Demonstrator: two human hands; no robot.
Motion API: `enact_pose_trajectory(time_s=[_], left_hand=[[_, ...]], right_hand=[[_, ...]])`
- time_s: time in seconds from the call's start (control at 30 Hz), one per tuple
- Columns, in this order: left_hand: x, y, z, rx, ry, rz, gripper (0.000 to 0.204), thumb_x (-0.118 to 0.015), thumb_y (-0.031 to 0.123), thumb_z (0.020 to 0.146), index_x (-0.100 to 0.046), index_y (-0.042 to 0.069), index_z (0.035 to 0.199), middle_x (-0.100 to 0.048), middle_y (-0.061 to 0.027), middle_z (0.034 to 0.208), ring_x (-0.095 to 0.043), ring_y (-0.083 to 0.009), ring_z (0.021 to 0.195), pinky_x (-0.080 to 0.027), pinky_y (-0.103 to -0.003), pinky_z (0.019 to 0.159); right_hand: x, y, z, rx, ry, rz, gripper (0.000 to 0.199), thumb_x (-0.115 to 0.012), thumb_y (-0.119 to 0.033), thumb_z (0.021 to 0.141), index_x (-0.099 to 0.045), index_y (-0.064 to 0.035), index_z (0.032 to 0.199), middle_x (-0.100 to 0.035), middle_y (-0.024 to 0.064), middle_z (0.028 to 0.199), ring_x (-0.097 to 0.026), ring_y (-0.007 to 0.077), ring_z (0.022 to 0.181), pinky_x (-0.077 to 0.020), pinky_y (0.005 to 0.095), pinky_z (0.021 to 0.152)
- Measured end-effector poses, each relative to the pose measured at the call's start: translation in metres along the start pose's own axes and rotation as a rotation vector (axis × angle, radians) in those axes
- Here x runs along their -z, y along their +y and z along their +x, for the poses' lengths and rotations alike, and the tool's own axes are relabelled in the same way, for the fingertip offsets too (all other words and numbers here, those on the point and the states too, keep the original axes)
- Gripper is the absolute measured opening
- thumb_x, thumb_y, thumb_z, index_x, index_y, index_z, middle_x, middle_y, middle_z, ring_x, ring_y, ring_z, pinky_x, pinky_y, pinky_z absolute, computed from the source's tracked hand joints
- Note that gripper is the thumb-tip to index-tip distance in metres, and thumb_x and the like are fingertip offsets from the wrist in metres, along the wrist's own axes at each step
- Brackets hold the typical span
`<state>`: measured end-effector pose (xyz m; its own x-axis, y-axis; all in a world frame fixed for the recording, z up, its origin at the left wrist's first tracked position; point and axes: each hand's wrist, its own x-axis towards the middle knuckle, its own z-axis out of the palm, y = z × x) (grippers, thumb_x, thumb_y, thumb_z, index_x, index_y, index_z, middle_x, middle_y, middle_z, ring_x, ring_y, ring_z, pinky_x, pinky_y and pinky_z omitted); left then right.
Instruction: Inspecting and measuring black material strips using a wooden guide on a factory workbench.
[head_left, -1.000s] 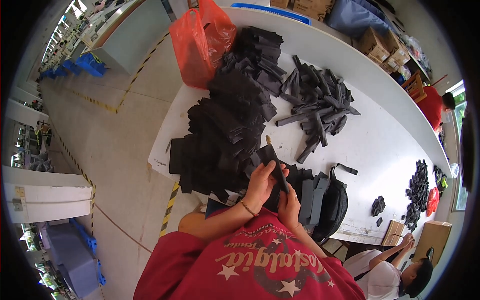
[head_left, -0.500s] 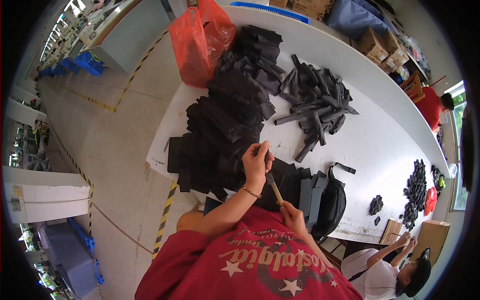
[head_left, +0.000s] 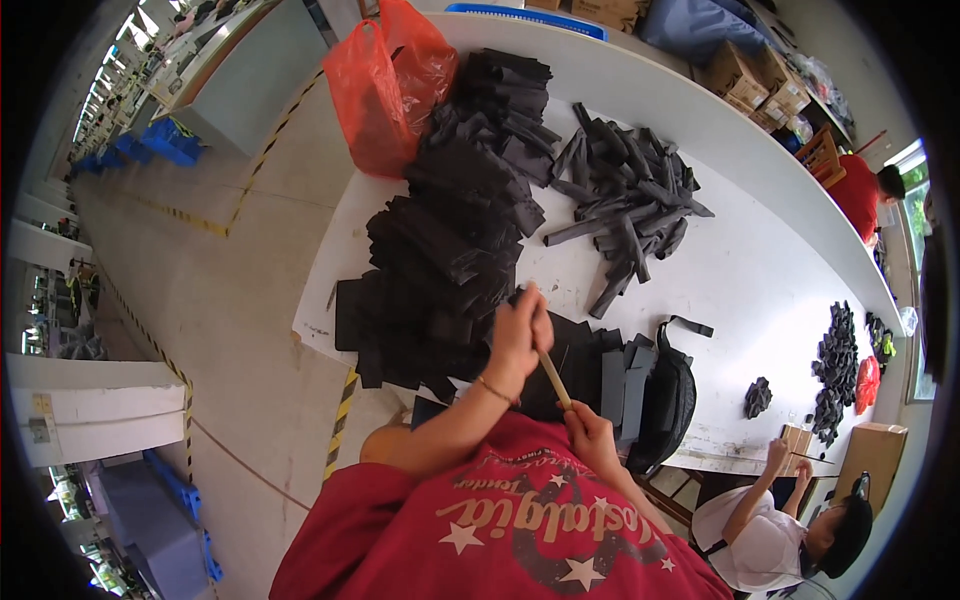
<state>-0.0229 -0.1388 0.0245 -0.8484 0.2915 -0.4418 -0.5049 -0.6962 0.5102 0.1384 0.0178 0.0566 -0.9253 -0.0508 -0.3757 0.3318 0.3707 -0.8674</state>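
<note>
Now, the left grip [head_left: 522, 328] curls round the far part of a thin, straight, tan stick [head_left: 554, 378], and the right grip [head_left: 591, 432] pinches its near end. I can't tell what else the left grip has. The stick looks light, stiff and maybe slippery; its ends seem good to hold. Soft black cloth pieces [head_left: 430, 240] lie left of the left grip.

Around the stick [head_left: 554, 380], the left hand [head_left: 520, 335] is clenched farther out, the right hand [head_left: 590, 436] curled at the near end.
</note>
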Motion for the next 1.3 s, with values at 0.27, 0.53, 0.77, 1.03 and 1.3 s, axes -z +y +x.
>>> enact_pose_trajectory(time_s=[0.27, 0.53, 0.77, 1.03, 1.3], left_hand=[[-0.015, 0.067, 0.023, -0.243, 0.152, -0.17, 0.031, -0.049, 0.032, 0.098, -0.048, 0.014, 0.072, -0.031, 0.0042, 0.048, -0.025, -0.0071, 0.035, -0.019, -0.023, 0.034], [-0.012, -0.001, 0.018, -0.09, 0.289, -0.218, 0.029, -0.052, 0.034, 0.096, -0.05, 0.009, 0.082, -0.045, -0.0001, 0.059, -0.042, -0.0119, 0.045, -0.032, -0.027, 0.041], [-0.023, 0.0, -0.011, -0.353, -0.491, 0.966, 0.024, -0.05, 0.027, 0.098, -0.053, 0.003, 0.097, -0.053, -0.0041, 0.069, -0.057, -0.0149, 0.055, -0.047, -0.031, 0.05], [0.013, -0.043, -0.057, 0.07, -0.404, 0.75, 0.03, -0.041, 0.027, 0.101, -0.049, 0.004, 0.085, -0.047, -0.0021, 0.06, -0.048, -0.0096, 0.049, -0.043, -0.025, 0.048], [0.088, -0.056, 0.026, -0.576, -0.057, 1.789, 0.007, -0.053, 0.009, 0.087, -0.056, 0.004, 0.09, -0.06, -0.0177, 0.093, -0.065, -0.0337, 0.068, -0.054, -0.044, 0.061]], right_hand=[[0.056, 0.0, -0.034, -0.023, -0.114, -0.104, 0.025, -0.068, -0.019, 0.087, -0.059, 0.0019, 0.078, -0.05, 0.0016, 0.055, -0.045, 0.006, 0.053, -0.0377, 0.0276, 0.047], [0.01, -0.061, 0.081, 0.12, 0.333, 0.553, 0.017, -0.072, -0.011, 0.085, -0.064, -0.0028, 0.098, -0.049, -0.0058, 0.064, -0.047, 0.0037, 0.059, -0.0341, 0.0198, 0.05], [0.03, -0.049, 0.117, 0.339, 0.367, 0.182, 0.023, -0.071, -0.016, 0.087, -0.058, -0.0028, 0.073, -0.045, -0.0061, 0.064, -0.037, 0.0053, 0.059, -0.032, 0.0235, 0.055], [0.081, -0.078, 0.185, 0.15, 0.772, 0.437, 0.029, -0.061, -0.03, 0.094, -0.061, -0.0059, 0.077, -0.045, -0.0072, 0.061, -0.035, 0.0033, 0.055, -0.0284, 0.0226, 0.048], [0.104, -0.04, 0.233, 0.227, 0.623, 0.039, 0.043, -0.057, -0.038, 0.095, -0.061, 0.0026, 0.111, -0.057, 0.0026, 0.071, -0.05, 0.009, 0.067, -0.0399, 0.0252, 0.063]])
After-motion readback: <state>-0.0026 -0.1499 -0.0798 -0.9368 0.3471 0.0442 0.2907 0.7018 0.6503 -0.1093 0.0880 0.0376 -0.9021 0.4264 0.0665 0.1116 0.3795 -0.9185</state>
